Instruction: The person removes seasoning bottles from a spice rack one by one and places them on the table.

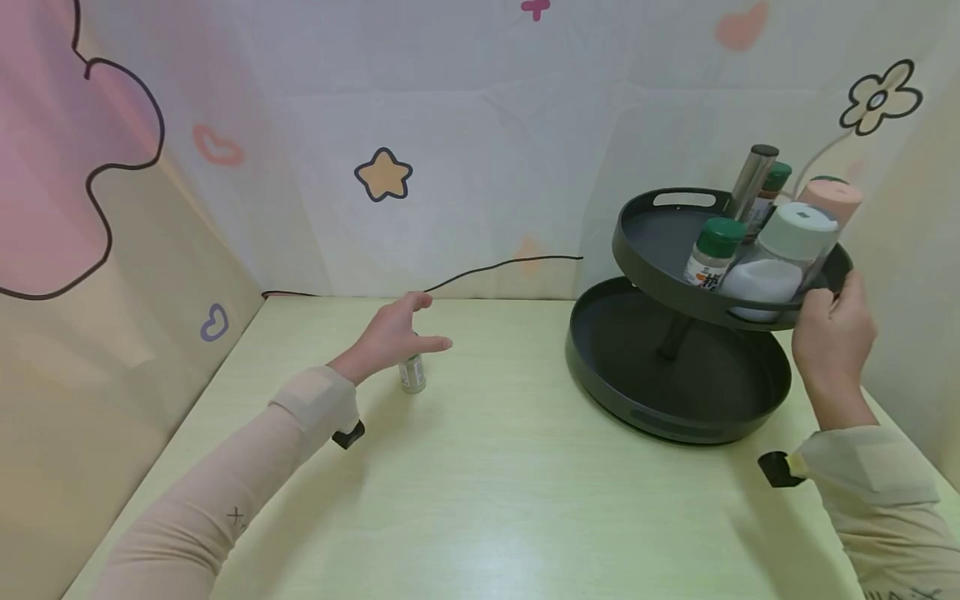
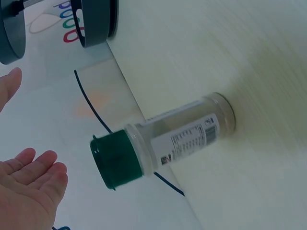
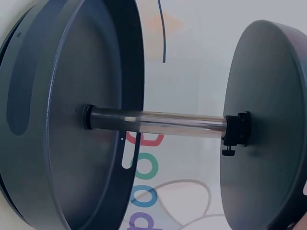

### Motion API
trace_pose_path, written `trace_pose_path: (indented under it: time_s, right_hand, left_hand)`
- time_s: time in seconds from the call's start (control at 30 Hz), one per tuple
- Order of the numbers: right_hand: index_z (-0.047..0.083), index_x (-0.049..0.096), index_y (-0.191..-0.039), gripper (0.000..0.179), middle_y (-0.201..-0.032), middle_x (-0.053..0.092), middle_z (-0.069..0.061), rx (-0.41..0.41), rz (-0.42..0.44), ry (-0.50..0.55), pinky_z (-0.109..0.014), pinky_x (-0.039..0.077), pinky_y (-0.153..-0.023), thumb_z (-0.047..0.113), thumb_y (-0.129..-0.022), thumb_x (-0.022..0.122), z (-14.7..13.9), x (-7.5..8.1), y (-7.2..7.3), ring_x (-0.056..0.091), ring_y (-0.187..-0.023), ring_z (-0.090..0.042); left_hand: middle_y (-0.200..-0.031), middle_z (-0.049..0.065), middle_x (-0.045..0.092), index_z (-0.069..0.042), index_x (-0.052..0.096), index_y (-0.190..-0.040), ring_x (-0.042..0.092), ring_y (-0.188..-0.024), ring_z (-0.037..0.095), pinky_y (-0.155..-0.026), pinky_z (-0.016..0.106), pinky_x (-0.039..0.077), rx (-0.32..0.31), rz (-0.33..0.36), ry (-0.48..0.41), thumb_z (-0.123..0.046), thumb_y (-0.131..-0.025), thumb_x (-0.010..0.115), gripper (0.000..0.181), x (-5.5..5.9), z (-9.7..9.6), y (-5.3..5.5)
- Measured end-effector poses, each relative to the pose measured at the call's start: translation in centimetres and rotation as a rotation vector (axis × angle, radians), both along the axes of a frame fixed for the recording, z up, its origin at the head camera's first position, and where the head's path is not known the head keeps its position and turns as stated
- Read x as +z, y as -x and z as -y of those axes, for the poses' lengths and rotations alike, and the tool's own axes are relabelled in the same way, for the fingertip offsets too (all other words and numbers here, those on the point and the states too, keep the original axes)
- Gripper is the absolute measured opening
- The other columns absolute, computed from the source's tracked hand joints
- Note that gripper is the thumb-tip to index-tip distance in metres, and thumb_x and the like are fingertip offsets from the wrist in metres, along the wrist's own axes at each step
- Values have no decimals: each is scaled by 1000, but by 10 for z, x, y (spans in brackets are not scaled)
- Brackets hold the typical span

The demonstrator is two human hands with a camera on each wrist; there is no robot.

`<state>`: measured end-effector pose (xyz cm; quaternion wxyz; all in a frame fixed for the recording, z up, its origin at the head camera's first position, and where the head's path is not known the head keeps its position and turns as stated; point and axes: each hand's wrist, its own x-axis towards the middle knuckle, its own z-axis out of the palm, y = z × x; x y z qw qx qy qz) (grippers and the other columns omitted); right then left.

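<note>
On the table stands a spice jar (image 2: pixel 184 139) with a green cap and a printed label, upright. My left hand (image 1: pixel 386 335) is spread above and around its top in the head view, thumb and fingers apart. The left wrist view shows a gap between those fingers and the jar. At the right, my right hand (image 1: pixel 836 337) grips the front right rim of the upper tray (image 1: pixel 648 237) of a dark two-tier round rack. The upper tray carries a green-capped jar (image 1: pixel 714 254), a white bottle (image 1: pixel 763 279) and several other containers at its right side.
Below it, the wide lower tray (image 1: pixel 600 354) of the rack rests on the table (image 1: pixel 480 483). A metal post (image 3: pixel 177 123) with a small black screw clamp joins the tiers. Behind is a printed cloth backdrop (image 1: pixel 465 167); another cloth side (image 1: pixel 112 400) bounds the left.
</note>
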<state>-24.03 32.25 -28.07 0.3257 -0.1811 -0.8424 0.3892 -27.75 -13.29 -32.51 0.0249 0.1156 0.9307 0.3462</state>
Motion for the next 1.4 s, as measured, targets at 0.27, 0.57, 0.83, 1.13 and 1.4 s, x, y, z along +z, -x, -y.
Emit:
trace_pose_path:
  time_s: [0.27, 0.57, 0.83, 1.13, 1.4]
  right_hand:
    - [12, 37, -76, 20, -76, 30, -9, 8, 96, 86, -32, 23, -59, 22, -86, 23, -15, 14, -1, 31, -68, -20]
    - [15, 36, -70, 23, -67, 28, 5, 87, 39, 415, -21, 22, -52, 13, -90, 24, -25, 14, 15, 26, -63, -11]
    - [17, 36, -70, 23, -67, 28, 5, 52, 32, 393, -22, 23, -54, 12, -89, 23, -20, 13, 17, 27, -63, -10]
    - [23, 39, -73, 23, -76, 33, 4, -12, 49, 351, -24, 24, -64, 16, -89, 25, -11, 13, 13, 29, -72, -9]
    - [23, 35, -69, 22, -75, 32, 4, -53, 7, 308, -24, 24, -63, 15, -87, 25, -4, 13, 12, 29, -74, -14]
  left_hand:
    - [-133, 6, 42, -8, 38, -129, 39, -122, 22, -99, 39, 35, -44, -37, -50, -36, -73, 70, 70, 1, -14, -5]
    - [-125, 3, 50, -10, 43, -125, 44, -119, 18, -99, 33, 36, -152, -129, -157, -31, -77, 67, 58, 2, -50, -7]
    - [-124, 2, 52, -10, 43, -126, 47, -116, 15, -97, 28, 37, -216, -170, -247, -26, -80, 64, 54, 9, -91, -9]
    - [-126, 2, 51, -12, 42, -128, 48, -114, 11, -96, 24, 37, -270, -176, -352, -26, -81, 62, 53, 25, -141, -6]
    - [-127, 1, 51, -10, 42, -128, 47, -116, 11, -97, 21, 36, -271, -211, -365, -28, -82, 62, 53, 41, -177, -1]
